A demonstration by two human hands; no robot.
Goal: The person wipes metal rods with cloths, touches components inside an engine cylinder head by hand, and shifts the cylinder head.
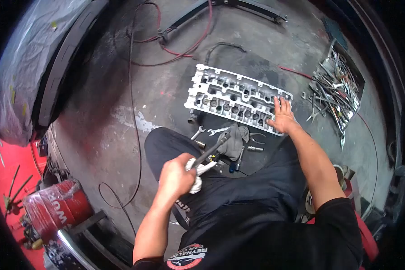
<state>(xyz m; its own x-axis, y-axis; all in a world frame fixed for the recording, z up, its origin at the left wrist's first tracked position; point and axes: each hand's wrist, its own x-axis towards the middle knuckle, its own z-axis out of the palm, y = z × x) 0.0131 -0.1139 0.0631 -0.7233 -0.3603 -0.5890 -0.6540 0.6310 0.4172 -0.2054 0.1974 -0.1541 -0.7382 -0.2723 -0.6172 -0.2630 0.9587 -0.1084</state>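
A silver engine cylinder head (231, 108) lies on the floor in front of my knees, its rows of round bores facing up. My right hand (284, 118) rests on its right end, fingers spread, holding nothing. My left hand (175, 176) is closed around a dark bar-shaped tool (211, 151) and a white rag (194, 182), above my lap. The tool's exact kind does not show. Between my legs lie a grey cloth (234, 143), an open-end wrench (198, 132), pliers (258, 136) and a metal socket (255, 148).
A tray (339, 87) heaped with hand tools sits to the right. A black hose (131, 90) runs along the floor at left, near a red drum (57, 204). Metal stand legs (189, 15) and a red hose (202, 38) lie ahead. A plastic-covered car part (29, 58) stands at upper left.
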